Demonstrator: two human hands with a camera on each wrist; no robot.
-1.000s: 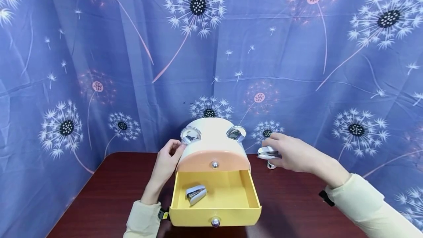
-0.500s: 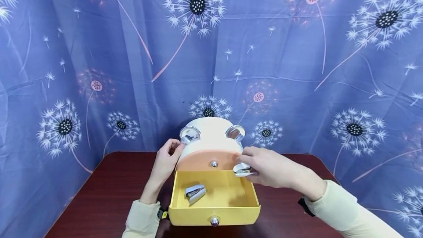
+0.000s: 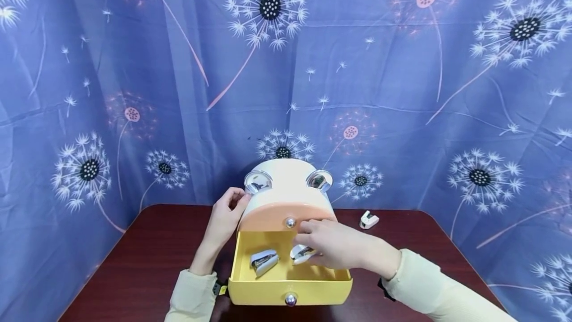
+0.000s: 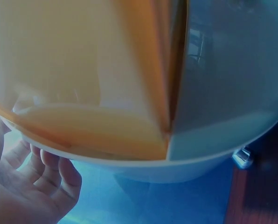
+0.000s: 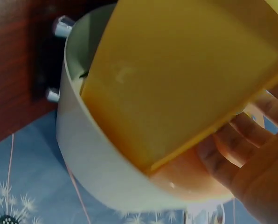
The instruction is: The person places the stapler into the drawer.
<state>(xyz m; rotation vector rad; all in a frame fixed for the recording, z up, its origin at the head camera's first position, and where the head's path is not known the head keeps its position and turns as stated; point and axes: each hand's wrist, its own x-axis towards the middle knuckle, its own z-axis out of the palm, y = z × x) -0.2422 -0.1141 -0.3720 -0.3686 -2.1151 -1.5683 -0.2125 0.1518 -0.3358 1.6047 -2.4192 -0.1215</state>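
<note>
The right hand pinches a small white stapler inside the pulled-out yellow drawer, above its floor. Left of it, a grey-lilac stapler lies in the same drawer. The drawer belongs to a rounded white cabinet with a peach upper drawer that is pushed in. My left hand rests against the cabinet's left side, its fingers loosely bent. In the left wrist view, the left fingers touch the outside near the cabinet's rim. The right wrist view shows the fingers partly behind the drawer's edge.
Another white stapler lies on the dark red table at the back right. Round silvery ears stick out from the cabinet top. Behind the table hangs a blue dandelion-print curtain.
The right hand has carried the white stapler leftward and down, from over the table's right side into the drawer. The other white stapler on the table has come into full view. The left hand stays put.
</note>
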